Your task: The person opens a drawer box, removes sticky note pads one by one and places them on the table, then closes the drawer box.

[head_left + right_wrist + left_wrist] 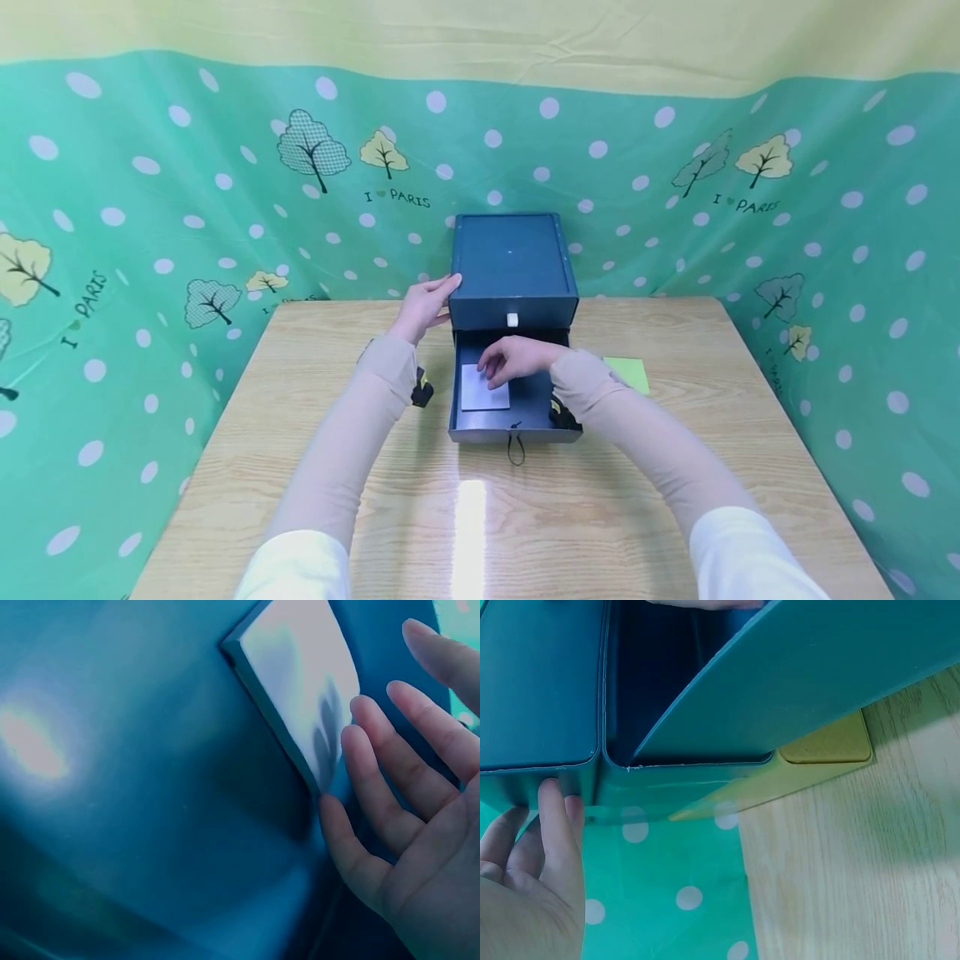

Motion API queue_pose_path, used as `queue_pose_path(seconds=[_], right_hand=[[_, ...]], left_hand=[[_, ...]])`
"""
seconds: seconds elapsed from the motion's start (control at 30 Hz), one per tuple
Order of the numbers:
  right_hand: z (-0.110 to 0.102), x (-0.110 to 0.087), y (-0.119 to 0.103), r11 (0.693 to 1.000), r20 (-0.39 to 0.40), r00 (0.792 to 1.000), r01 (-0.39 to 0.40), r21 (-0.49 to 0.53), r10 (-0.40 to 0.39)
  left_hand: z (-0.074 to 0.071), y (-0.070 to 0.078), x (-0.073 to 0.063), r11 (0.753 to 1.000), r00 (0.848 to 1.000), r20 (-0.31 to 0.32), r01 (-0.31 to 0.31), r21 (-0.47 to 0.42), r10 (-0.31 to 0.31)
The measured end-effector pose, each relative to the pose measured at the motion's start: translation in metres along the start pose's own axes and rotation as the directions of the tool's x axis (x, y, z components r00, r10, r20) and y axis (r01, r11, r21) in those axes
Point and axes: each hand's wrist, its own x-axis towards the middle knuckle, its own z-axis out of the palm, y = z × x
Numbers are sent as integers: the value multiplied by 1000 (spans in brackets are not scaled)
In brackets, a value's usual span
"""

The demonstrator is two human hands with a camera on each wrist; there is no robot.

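A dark blue drawer cabinet [508, 254] stands at the back of the table, its lower drawer [480, 436] pulled out and its upper one closed. My left hand [426, 307] rests against the cabinet's upper left side; in the left wrist view its fingertips [551, 796] touch that wall. Inside the drawer, on its left, lies a square pale pad of notes [480, 398]. Over the pad hovers my right hand [517, 358], fingers loosely bent and nothing between them. In the right wrist view, its fingertips are right beside the edge of the pad [296, 667].
A light green paper square [633, 373] lies on the wooden table [315, 467] to the cabinet's right. A yellow section [829, 741] shows under the drawer. A black loop [516, 450] hangs from the drawer front, and a white knob [512, 320] marks the upper drawer. Patterned green cloth [637, 208] surrounds the table.
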Motion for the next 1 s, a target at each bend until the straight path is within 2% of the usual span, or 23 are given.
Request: queue_pose_path(seconds=[0.4,0.53,0.67,1.0], right_hand=[[7,8,2,982,-70,997,-30,-184,17],[10,10,4,956,-116,993,-53,-288,20],[14,10,5,920,-152,987,-113,-376,59],[18,8,2,878,-221,967,-216,-427,130]], left_hand=[[0,-1,2,1000,1000,5,13,-10,-13],[-1,-2,3,1000,1000,1,9,-9,-9],[-1,-2,3,1000,1000,0,5,-3,-5],[0,-2,2,1000,1000,-3,1,-4,-1]])
